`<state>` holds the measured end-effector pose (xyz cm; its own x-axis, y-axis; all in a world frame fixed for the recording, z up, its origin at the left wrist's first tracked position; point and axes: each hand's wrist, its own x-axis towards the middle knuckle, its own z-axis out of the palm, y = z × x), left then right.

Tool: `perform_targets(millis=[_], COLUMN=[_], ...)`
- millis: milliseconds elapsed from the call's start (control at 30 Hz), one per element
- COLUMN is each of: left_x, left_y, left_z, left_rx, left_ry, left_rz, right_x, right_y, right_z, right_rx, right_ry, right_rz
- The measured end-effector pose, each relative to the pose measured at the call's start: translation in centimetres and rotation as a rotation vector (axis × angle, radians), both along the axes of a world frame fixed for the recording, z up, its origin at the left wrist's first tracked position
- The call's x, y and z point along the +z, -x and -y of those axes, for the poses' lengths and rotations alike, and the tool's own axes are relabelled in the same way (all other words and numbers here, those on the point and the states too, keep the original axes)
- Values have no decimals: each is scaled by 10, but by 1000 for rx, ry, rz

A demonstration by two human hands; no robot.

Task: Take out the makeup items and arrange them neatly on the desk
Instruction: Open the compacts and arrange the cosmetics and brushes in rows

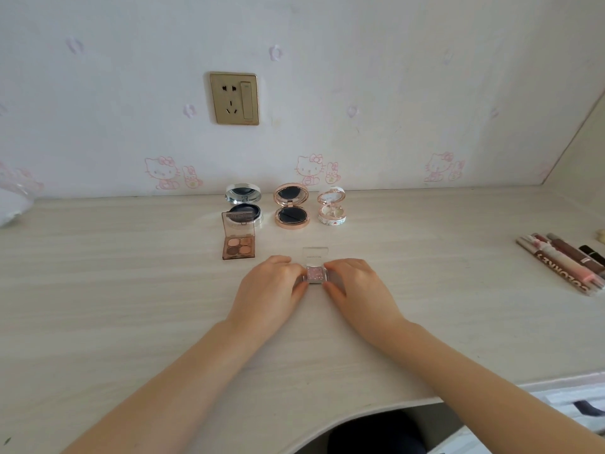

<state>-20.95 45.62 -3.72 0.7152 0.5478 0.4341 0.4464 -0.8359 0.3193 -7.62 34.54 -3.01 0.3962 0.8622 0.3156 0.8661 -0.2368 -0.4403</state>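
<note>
A small square pink glitter eyeshadow pot [314,274] sits on the desk [131,290] with its clear lid [315,253] standing open behind it. My left hand [271,283] pinches its left side and my right hand [355,286] pinches its right side. Behind and to the left lies an open brown four-colour eyeshadow palette [238,247]. Along the wall stand three open round compacts: a silver one [244,204], a rose-gold one [291,206] and a small white floral one [331,208].
Several lip gloss tubes [563,262] lie side by side at the desk's right edge. A crumpled clear plastic bag [14,201] sits at the far left. A gold wall socket [234,98] is above the compacts. The desk's front edge curves inward near me.
</note>
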Motion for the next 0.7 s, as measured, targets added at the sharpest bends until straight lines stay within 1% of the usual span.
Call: perform_targets(millis=[233, 400, 700], left_x=[1, 2, 6], left_y=[-11, -16, -26], left_z=[-25, -37, -45], left_rx=[51, 70, 141], left_ry=[-152, -193, -143], left_rz=[14, -1, -28], right_x=[2, 4, 6], right_y=[-8, -13, -19], right_z=[-32, -51, -69], right_rx=[0, 12, 31], right_ry=[23, 43, 56], right_rz=[29, 37, -12])
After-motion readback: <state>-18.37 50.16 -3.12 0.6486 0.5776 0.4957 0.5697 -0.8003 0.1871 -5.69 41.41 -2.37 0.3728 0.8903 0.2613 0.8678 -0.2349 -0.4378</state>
